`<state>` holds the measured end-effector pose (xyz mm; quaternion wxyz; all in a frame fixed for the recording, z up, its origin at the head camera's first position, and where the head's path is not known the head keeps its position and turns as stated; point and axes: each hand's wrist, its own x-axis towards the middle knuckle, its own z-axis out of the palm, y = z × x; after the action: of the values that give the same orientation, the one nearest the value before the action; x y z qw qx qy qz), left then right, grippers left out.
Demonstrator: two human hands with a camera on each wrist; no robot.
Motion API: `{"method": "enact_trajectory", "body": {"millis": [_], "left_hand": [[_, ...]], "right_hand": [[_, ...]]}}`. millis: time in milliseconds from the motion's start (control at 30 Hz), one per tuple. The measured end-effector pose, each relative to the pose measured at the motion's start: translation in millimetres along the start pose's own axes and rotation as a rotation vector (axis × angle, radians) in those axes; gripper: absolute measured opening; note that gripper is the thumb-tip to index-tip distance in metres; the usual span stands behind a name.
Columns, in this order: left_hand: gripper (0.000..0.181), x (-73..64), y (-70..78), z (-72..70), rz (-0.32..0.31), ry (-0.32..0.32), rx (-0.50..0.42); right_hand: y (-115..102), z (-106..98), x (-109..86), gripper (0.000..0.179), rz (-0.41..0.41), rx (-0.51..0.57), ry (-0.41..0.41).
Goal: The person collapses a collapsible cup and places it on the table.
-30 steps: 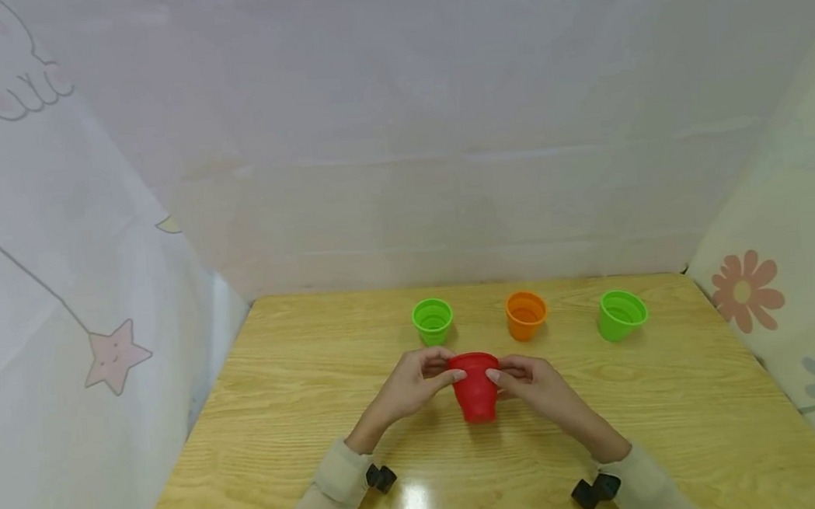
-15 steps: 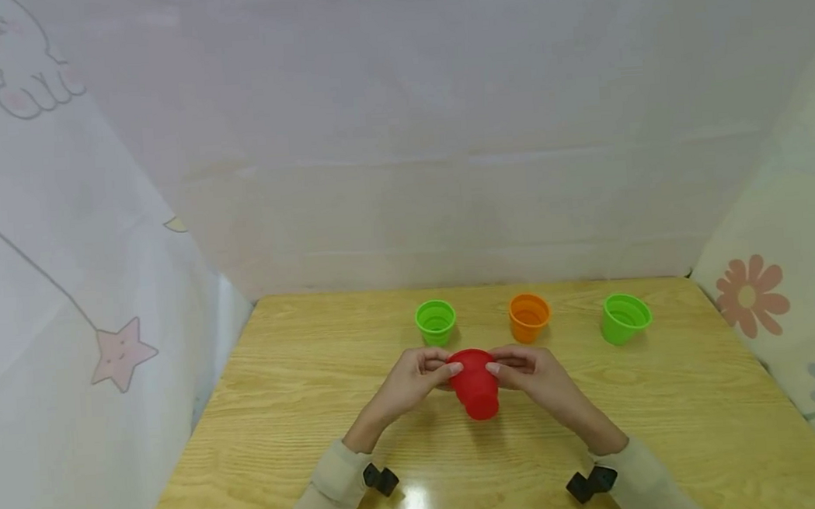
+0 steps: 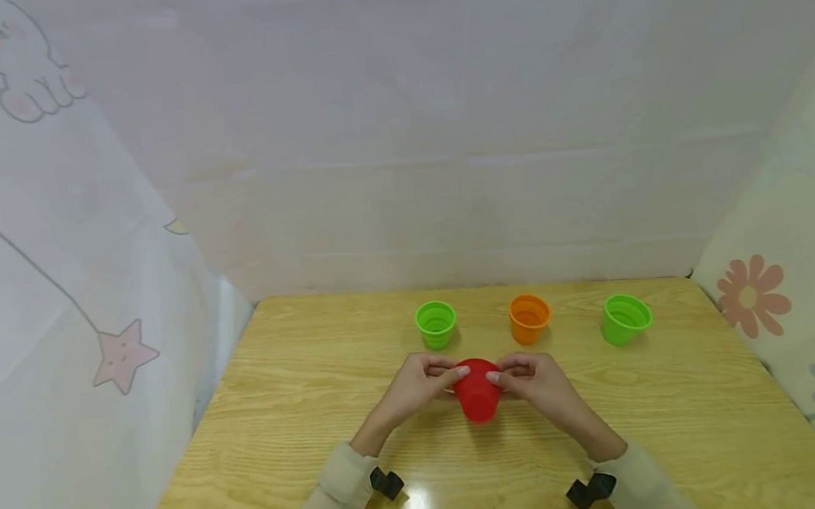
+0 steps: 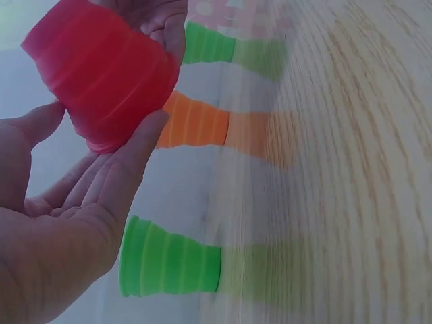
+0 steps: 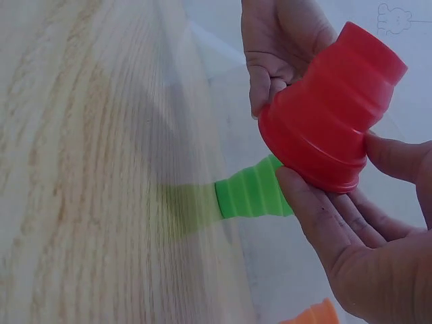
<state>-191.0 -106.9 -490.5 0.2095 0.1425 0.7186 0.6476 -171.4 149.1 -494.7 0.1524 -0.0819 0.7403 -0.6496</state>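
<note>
Both hands hold a red collapsible cup (image 3: pixel 478 394) over the near middle of the table, its narrow base tipped toward the person. My left hand (image 3: pixel 415 385) grips its left side, thumb on the near wall and fingers under the rim. On the other side my right hand (image 3: pixel 538 387) pinches it the same way. In the right wrist view the ridged red cup (image 5: pixel 331 111) leans, wide rim low. Behind the hands stand a green cup (image 3: pixel 436 325), an orange cup (image 3: pixel 529 319) and a second green cup (image 3: pixel 625 320), all upright, mouths up.
The wooden table (image 3: pixel 283 394) backs onto a pale cloth curtain (image 3: pixel 472 165), with printed cloth on both sides. The three standing cups form a row near the far edge. Black wrist devices sit on both sleeves.
The red cup's base first swung up toward the person, and its body now looks shorter and straighter. Both hands keep their hold, with small shifts. The standing cups stay in place.
</note>
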Motion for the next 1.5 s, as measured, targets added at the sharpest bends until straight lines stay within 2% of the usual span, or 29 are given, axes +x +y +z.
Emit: {"method": "enact_trajectory", "body": {"millis": [333,533,933,1133,1233,1367,1500], "left_hand": [[0.036,0.1,-6.4,-1.5,-0.008,-0.016,-0.008],[0.035,-1.5,-3.2,-1.0,-0.013,-0.012,-0.015],[0.032,-2.1,-0.2,0.2,-0.009,0.001,-0.014],[0.031,-2.8,-1.0,3.8,0.025,0.004,0.014],[0.028,-3.0,-2.6,5.0,0.043,0.007,0.034],[0.026,-4.5,-4.3,3.0,0.047,0.031,0.049],[0.028,-6.7,-5.7,-0.6,0.052,0.038,0.052]], "right_hand": [[-3,1,-2.4,0.041,0.004,-0.008,-0.017],[-5,2,-3.1,0.040,0.002,-0.016,-0.009],[-9,5,-2.1,0.034,-0.037,-0.098,0.022],[-9,6,-6.4,0.025,-0.047,-0.179,0.079],[-8,7,-7.9,0.022,-0.041,-0.177,0.100],[-6,9,-6.3,0.026,-0.037,-0.120,0.059],[-4,7,-3.8,0.037,-0.032,-0.062,-0.021]]}}
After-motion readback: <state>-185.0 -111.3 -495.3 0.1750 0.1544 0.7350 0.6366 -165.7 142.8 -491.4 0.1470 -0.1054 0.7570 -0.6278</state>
